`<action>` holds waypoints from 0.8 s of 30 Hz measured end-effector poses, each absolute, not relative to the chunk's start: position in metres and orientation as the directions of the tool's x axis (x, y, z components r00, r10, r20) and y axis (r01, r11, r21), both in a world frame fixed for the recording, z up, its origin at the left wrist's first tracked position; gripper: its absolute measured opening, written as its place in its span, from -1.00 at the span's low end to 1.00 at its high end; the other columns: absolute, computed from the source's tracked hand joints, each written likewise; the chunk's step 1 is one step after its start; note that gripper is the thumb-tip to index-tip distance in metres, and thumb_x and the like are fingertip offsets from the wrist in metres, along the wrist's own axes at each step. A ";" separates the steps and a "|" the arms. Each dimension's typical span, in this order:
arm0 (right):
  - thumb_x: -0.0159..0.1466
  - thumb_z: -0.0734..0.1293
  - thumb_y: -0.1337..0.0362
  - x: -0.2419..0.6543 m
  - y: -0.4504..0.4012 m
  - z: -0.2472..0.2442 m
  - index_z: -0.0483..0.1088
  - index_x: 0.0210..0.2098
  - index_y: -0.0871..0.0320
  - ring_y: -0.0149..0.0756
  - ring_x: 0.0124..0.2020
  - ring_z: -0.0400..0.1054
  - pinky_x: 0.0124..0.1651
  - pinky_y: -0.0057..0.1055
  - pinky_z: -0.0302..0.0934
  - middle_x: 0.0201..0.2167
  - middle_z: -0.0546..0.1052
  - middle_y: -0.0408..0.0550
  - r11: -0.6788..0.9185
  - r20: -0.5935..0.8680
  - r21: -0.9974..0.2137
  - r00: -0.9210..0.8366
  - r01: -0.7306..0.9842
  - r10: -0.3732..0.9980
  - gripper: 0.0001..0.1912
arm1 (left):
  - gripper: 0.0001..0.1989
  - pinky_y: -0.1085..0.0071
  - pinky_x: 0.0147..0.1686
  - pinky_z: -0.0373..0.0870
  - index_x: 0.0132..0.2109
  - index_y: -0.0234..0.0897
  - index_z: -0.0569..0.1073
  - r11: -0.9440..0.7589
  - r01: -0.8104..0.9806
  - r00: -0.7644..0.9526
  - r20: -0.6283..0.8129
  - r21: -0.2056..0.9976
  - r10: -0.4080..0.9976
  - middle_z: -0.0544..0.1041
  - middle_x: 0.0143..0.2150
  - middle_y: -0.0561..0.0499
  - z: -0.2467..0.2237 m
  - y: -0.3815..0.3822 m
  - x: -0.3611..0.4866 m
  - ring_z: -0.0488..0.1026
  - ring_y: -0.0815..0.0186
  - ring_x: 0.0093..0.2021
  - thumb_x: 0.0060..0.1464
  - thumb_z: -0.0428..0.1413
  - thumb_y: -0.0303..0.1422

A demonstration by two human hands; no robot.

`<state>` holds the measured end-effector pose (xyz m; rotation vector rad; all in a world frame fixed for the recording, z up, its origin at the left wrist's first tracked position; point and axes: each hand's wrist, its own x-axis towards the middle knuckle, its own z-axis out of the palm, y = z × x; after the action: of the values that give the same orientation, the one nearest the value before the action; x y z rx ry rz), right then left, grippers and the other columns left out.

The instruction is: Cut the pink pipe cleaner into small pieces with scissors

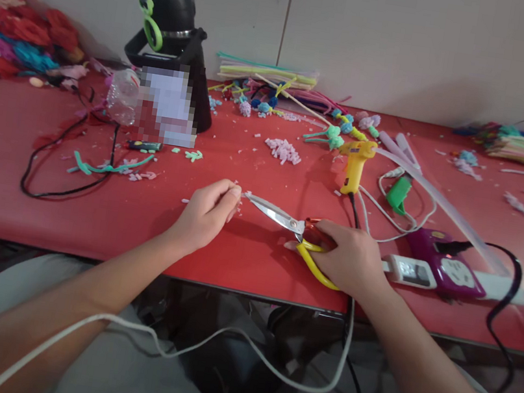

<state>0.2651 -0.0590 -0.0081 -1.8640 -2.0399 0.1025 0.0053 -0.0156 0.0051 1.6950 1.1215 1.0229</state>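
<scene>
My right hand (351, 260) grips a pair of scissors (277, 214) by its yellow and orange handles, with the blades pointing left and nearly closed. Just beyond the tips, my left hand (211, 210) is closed in a pinch. A tiny pale pink pipe cleaner piece (245, 194) shows between its fingertips and the blade tips; the rest is hidden by the fingers. Past the hands lies a small pile of pink cut pieces (282, 151) on the red table (233, 255). A few loose bits are scattered near my left hand.
A yellow glue gun (355, 164) with a long glue stick stands right of centre. Beside it are a green plug-like piece (398, 194), cables and a purple power strip (449, 264). A black bottle (170, 18) stands at back left. Pipe cleaner bundles (268, 74) lie along the wall.
</scene>
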 end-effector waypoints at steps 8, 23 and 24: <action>0.09 0.20 -0.43 0.263 -0.060 -0.007 0.21 -0.60 0.10 -0.34 -0.59 0.25 -0.48 -0.43 -0.12 -0.65 0.40 -0.10 0.109 0.220 -0.291 -0.044 0.950 0.975 -0.32 | -0.66 0.47 -0.59 0.11 -0.43 -0.23 0.21 -0.255 0.286 0.269 0.178 0.924 0.947 0.24 -0.56 0.12 0.007 -0.017 0.006 0.17 0.46 -0.58 0.34 -0.04 -0.24; 0.08 0.21 -0.43 0.265 -0.058 -0.007 0.27 -0.57 0.09 -0.32 -0.61 0.24 -0.50 -0.43 -0.09 -0.65 0.38 -0.10 0.109 0.214 -0.296 -0.046 0.949 0.976 -0.33 | -0.63 0.46 -0.58 0.12 -0.44 -0.23 0.20 -0.268 0.295 0.258 0.193 0.917 0.947 0.25 -0.55 0.11 0.007 -0.017 0.006 0.19 0.46 -0.57 0.36 -0.05 -0.23; 0.09 0.21 -0.43 0.265 -0.058 -0.008 0.28 -0.56 0.09 -0.32 -0.60 0.25 -0.50 -0.43 -0.10 -0.65 0.39 -0.10 0.109 0.216 -0.292 -0.045 0.950 0.975 -0.33 | -0.64 0.46 -0.58 0.12 -0.43 -0.23 0.20 -0.267 0.288 0.260 0.193 0.919 0.946 0.25 -0.55 0.11 0.006 -0.017 0.006 0.19 0.46 -0.57 0.36 -0.05 -0.23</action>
<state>0.2646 -0.0583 -0.0078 -1.8816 -2.0386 0.0979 0.0060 -0.0173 0.0061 1.7269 1.1400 1.0295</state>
